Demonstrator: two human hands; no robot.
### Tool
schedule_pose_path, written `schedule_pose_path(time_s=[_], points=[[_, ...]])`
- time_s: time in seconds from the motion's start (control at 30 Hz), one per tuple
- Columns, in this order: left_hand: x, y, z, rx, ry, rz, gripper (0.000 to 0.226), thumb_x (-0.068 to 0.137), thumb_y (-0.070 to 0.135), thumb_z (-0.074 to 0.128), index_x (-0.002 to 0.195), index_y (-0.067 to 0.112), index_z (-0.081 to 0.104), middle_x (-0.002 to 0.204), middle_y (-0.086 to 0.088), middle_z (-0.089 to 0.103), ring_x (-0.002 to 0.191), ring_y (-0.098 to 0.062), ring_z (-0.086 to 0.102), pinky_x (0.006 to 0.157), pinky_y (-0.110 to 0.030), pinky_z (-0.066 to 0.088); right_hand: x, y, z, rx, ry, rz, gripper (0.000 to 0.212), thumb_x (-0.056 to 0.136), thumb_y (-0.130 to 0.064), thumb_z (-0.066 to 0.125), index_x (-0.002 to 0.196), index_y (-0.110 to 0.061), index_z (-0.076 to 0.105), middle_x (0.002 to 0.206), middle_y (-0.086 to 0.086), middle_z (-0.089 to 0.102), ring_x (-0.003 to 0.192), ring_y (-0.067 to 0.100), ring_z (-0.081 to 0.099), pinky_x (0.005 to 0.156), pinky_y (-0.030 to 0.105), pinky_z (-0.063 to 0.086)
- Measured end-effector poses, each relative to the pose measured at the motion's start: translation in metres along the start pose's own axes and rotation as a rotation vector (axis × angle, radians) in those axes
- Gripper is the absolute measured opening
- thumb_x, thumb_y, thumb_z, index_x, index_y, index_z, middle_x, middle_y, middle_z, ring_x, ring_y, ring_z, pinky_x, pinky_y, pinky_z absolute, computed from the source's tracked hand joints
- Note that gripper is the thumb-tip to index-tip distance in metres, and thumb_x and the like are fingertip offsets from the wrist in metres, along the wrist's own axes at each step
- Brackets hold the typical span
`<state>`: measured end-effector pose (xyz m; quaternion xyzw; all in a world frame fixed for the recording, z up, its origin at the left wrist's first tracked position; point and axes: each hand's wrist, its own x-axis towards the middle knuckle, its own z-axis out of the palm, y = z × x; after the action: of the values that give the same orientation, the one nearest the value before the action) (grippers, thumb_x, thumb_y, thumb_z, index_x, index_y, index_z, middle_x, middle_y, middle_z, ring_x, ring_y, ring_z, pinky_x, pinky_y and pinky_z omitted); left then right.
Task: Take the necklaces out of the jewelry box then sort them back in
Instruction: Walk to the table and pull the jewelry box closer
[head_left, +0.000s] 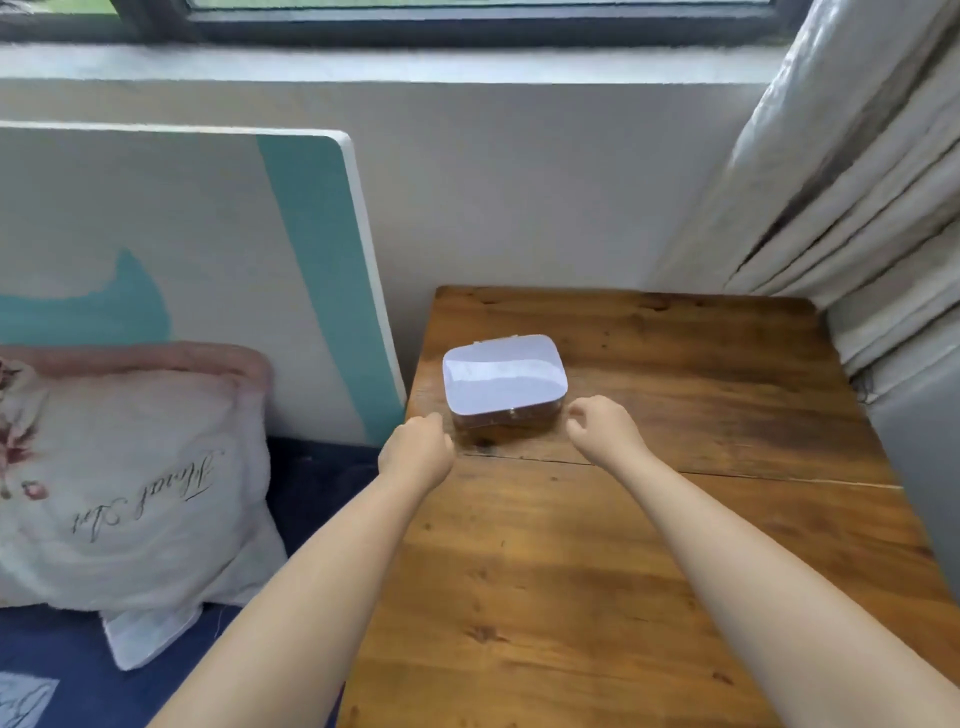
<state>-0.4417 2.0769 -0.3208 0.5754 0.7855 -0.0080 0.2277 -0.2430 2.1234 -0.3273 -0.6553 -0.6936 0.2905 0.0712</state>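
A small jewelry box (503, 378) with a pale lilac lid sits closed on the wooden table (649, 519), toward its back left. No necklaces show; the lid hides what is inside. My left hand (418, 449) hovers just off the box's front left corner, fingers curled, holding nothing. Off the front right corner is my right hand (602, 428), loosely curled and likewise holding nothing. Neither hand clearly touches the box.
A white and teal board (208, 260) leans on the wall left of the table. A pillow (130, 483) lies on a dark blue bed at the left. Curtains (857, 208) hang at the right, over the table's far corner.
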Motion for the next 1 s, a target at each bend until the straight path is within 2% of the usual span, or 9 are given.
schedule_pose_path(time_s=[0.23,0.33,0.47,0.53,0.6,0.67,0.7,0.77,1.0], points=[[0.083,0.005,0.037,-0.501,-0.081,-0.033,0.045,0.099,0.013,0.037,0.143,0.009,0.029,0.146,-0.012,0.040,0.128,-0.028,0.043,0.105,-0.036,0.038,0.077,0.007,0.047,0.186,0.021,0.170,0.046,0.089,-0.017,0.049,0.131,-0.002,0.038,0.139,0.018,0.041,0.128,0.033,0.037,0.102,0.038,0.034],[0.093,0.002,0.049,-0.600,-0.034,-0.007,0.041,0.097,0.012,0.043,0.138,0.010,0.041,0.145,-0.009,0.042,0.129,-0.027,0.044,0.109,-0.036,0.037,0.082,0.006,0.055,0.234,0.028,0.212,0.037,0.092,-0.011,0.044,0.125,0.007,0.043,0.138,0.020,0.044,0.125,0.033,0.040,0.100,0.032,0.032],[0.086,-0.006,0.051,-0.759,-0.034,-0.072,0.039,0.096,0.008,0.044,0.134,0.008,0.046,0.144,-0.009,0.045,0.126,-0.022,0.045,0.103,-0.030,0.038,0.064,0.011,0.063,0.327,0.136,0.290,0.024,0.088,-0.001,0.044,0.095,0.019,0.055,0.111,0.031,0.057,0.104,0.041,0.050,0.087,0.041,0.041],[0.071,-0.012,0.053,-0.775,-0.064,-0.061,0.036,0.095,0.007,0.045,0.131,0.007,0.050,0.142,-0.009,0.046,0.114,-0.017,0.047,0.097,-0.025,0.036,0.044,0.014,0.068,0.333,0.145,0.299,0.024,0.082,0.004,0.042,0.058,0.002,0.047,0.069,0.017,0.047,0.078,0.032,0.043,0.059,0.033,0.034],[0.050,-0.018,0.058,-0.808,-0.095,-0.081,0.035,0.095,0.006,0.045,0.129,0.007,0.051,0.143,-0.009,0.045,0.120,-0.019,0.046,0.095,-0.022,0.033,0.018,0.017,0.072,0.327,0.152,0.290,0.037,0.078,0.006,0.042,0.050,-0.015,0.029,0.057,0.002,0.026,0.072,0.022,0.028,0.050,0.030,0.016],[0.025,-0.022,0.064,-0.825,-0.124,-0.120,0.035,0.095,0.006,0.044,0.130,0.008,0.051,0.144,-0.008,0.044,0.131,-0.021,0.041,0.101,-0.026,0.035,-0.011,0.020,0.076,0.353,0.145,0.330,0.027,0.080,0.004,0.043,0.062,-0.015,0.052,0.065,0.012,0.046,0.074,0.030,0.041,0.058,0.030,0.031],[0.012,-0.023,0.066,-0.828,-0.130,-0.142,0.036,0.095,0.006,0.044,0.131,0.009,0.050,0.144,-0.008,0.044,0.132,-0.021,0.040,0.103,-0.028,0.036,-0.026,0.023,0.079,0.375,0.142,0.358,0.024,0.083,0.002,0.044,0.082,-0.010,0.064,0.085,0.018,0.060,0.088,0.033,0.051,0.072,0.032,0.041],[-0.016,-0.025,0.072,-0.840,-0.139,-0.180,0.037,0.095,0.006,0.043,0.132,0.010,0.049,0.144,-0.008,0.044,0.134,-0.021,0.039,0.104,-0.030,0.036,-0.054,0.030,0.085,0.398,0.137,0.413,0.029,0.087,-0.001,0.042,0.109,-0.001,0.062,0.119,0.019,0.059,0.113,0.032,0.052,0.096,0.033,0.040],[-0.121,-0.039,0.101,-0.833,-0.180,-0.301,0.037,0.094,0.006,0.046,0.130,0.010,0.050,0.145,-0.011,0.042,0.136,-0.024,0.036,0.103,-0.033,0.037,-0.152,0.050,0.104,0.458,0.035,0.459,0.030,0.086,-0.001,0.043,0.109,0.000,0.062,0.123,0.019,0.059,0.116,0.030,0.052,0.098,0.034,0.040]])
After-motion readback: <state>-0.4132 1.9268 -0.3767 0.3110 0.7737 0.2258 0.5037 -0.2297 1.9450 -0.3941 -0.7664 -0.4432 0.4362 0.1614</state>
